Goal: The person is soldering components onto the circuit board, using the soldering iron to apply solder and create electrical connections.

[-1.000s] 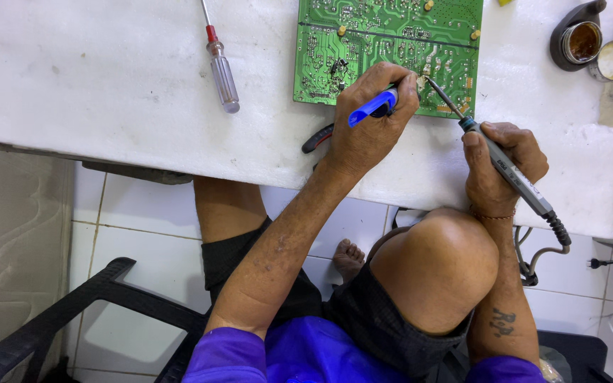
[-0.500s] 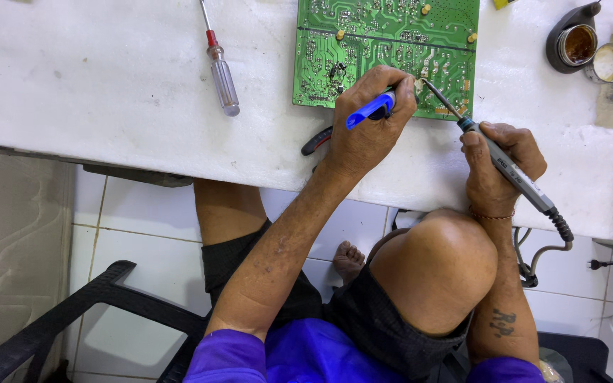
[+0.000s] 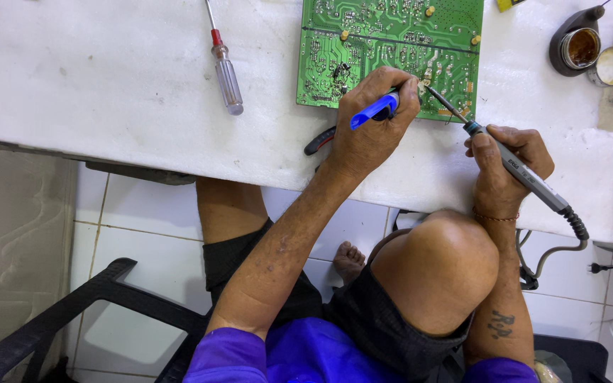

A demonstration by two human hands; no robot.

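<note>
A green rectangular printed circuit board [image 3: 391,42], solder side up, lies at the far edge of the white padded bench [image 3: 108,92]. The left hand [image 3: 370,120] rests on the board's near edge, its grip pressed together around a blue plastic-handled tool [image 3: 375,110]; the working end of that tool is hidden under the fingers. The right hand [image 3: 505,167] sits on the bench just right of the board, its grip pinching a slim grey soldering iron [image 3: 526,177] whose metal tip touches the board near its lower right corner, close to the left fingertips. The iron's black cord drops off the bench edge. A red-and-clear-handled screwdriver [image 3: 223,64] lies well left of the board. A black-handled plier grip [image 3: 318,140] pokes out beside the left wrist. Two small round open tins [image 3: 594,57] stand at the far right.
</note>
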